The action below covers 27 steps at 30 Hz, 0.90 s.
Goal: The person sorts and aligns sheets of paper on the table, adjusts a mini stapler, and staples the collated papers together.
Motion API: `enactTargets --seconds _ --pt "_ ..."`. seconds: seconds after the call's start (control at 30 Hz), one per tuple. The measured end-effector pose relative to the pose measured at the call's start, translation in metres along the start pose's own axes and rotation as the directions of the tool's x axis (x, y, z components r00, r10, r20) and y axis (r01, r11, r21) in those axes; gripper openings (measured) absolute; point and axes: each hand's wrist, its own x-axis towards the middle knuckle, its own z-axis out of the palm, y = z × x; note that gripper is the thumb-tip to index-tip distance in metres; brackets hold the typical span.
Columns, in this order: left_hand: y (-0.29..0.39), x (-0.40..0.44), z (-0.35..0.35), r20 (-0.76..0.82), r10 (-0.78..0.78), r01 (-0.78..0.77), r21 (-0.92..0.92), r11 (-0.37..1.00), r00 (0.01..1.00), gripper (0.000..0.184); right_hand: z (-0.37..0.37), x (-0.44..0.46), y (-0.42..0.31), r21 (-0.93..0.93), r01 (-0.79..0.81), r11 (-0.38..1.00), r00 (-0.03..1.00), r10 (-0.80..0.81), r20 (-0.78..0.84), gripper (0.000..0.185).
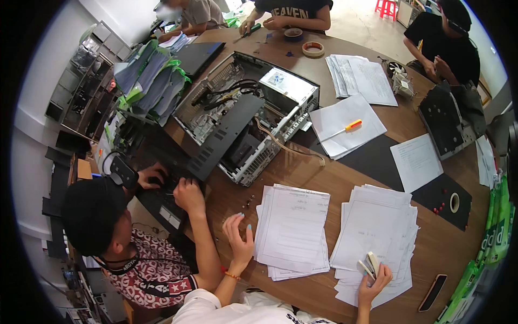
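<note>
My left hand (238, 237) is raised just left of a stack of printed papers (294, 227), its fingers apart and nothing in it. Low on the right, my right hand (376, 283) is closed around a cream-coloured stapler (369, 265), whose jaws stand apart. The stapler is over the lower part of a second stack of papers (372, 221). Several small dark bits (249, 202) lie on the wood above my left hand.
An opened computer case (243, 113) stands beyond the papers. A person in a cap (97, 216) works close on my left. Across the table (302, 178) lie an orange screwdriver (353, 125), more sheets and tape rolls; a phone (433, 292) lies right. Other people stand or sit beyond.
</note>
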Motion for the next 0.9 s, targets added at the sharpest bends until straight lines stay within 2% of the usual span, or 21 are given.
enactTargets --seconds 0.07,0.17,0.2,0.33,0.47,0.9 --pt "-0.022 -0.021 -0.007 0.121 -0.055 0.049 0.056 0.997 0.991 0.035 0.0 0.001 0.001 -0.008 0.004 1.0 1.0 -0.004 0.01 0.05" --pt "-0.022 -0.028 -0.011 0.119 -0.122 0.096 0.21 0.973 0.985 0.04 0.001 0.002 0.0 -0.024 -0.021 1.0 0.999 0.022 0.048 0.049" --pt "-0.024 -0.027 -0.01 0.187 -0.152 0.106 0.238 0.966 0.971 0.045 0.001 0.002 -0.001 -0.043 -0.024 0.999 0.998 0.026 0.051 0.05" --pt "-0.024 -0.026 -0.007 0.27 -0.174 0.096 0.278 0.956 0.947 0.049 -0.002 0.006 0.001 -0.139 0.002 0.99 0.992 0.016 0.126 0.05" --pt "-0.026 -0.026 -0.007 0.328 -0.184 0.076 0.315 0.946 0.927 0.051 -0.002 0.003 0.007 -0.108 -0.004 0.994 0.986 0.022 0.166 0.047" --pt "-0.019 -0.014 -0.003 0.33 -0.224 0.084 0.391 0.917 0.917 0.052 0.003 -0.001 0.013 -0.184 0.035 0.982 0.985 -0.003 0.171 0.044"
